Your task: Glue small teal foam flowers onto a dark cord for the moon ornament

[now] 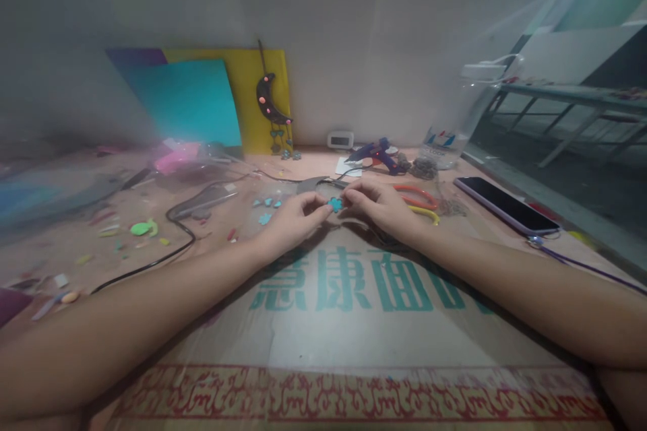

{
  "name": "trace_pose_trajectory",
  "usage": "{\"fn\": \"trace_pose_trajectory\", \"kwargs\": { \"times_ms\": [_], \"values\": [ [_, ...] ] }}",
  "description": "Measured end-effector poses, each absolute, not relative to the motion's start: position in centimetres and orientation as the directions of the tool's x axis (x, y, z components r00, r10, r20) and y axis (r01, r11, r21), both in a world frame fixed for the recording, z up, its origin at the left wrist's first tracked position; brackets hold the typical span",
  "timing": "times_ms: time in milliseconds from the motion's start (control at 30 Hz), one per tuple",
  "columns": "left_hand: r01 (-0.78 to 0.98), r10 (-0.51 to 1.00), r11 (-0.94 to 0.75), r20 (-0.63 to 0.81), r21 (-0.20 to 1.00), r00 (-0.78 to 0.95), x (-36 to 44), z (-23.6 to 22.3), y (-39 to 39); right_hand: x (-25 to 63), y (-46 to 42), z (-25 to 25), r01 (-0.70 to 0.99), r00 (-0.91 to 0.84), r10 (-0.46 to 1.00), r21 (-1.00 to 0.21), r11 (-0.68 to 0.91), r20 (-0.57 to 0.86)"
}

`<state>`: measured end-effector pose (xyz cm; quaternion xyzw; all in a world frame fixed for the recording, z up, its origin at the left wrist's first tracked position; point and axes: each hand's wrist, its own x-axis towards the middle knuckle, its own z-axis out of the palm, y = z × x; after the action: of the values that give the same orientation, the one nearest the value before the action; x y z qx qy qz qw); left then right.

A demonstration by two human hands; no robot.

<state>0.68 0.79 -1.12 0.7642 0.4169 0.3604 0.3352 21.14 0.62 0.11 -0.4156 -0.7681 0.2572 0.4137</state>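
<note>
one blue flower sits between the left hand and right hand (both with fingertips pinched on its edges).

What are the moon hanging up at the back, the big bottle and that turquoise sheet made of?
Moon: perhaps felt or foam; it looks dark and matte, but its texture is too blurred to settle.
Bottle: likely clear, glossy plastic; the wall behind shows through its side.
Turquoise sheet: probably smooth paper or thin foam, given its even color and flat, thin look.
</note>
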Motion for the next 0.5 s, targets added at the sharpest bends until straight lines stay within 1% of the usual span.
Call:
{"fn": "trace_pose_trajectory", "kwargs": {
  "times_ms": [67, 200, 367, 433, 500],
  "values": [
    [0.414, 0.877, -0.435, 0.272, 0.800, 0.395, 0.7, -1.1, 0.8, 21.0, 0.6, 0.2, 0.462, -0.318, 0.851, -0.715, 0.524, 0.417],
    [0.446, 0.861, -0.459, 0.262, 0.768, 0.437, 0.7, -0.8, 0.5, 20.8, 0.3, 0.1, 0.537, -0.393, 0.832, -0.637, 0.553, 0.391],
    [0.489, 0.856, -0.476, 0.259, 0.731, 0.447, 0.9, -0.5, 0.1, 20.7, 0.2, 0.2, 0.544, -0.440, 0.828, -0.631, 0.554, 0.348],
    [0.513, 0.865, -0.461, 0.236, 0.724, 0.444, 0.9, -0.6, 0.1, 21.0, 0.4, 0.8, 0.566, -0.454, 0.826, -0.609, 0.556, 0.333],
    [0.523, 0.867, -0.447, 0.206, 0.726, 0.454, 0.8, -0.7, 0.1, 21.6, 0.8, 2.0, 0.604, -0.431, 0.838, -0.584, 0.543, 0.334]
  ]
}}
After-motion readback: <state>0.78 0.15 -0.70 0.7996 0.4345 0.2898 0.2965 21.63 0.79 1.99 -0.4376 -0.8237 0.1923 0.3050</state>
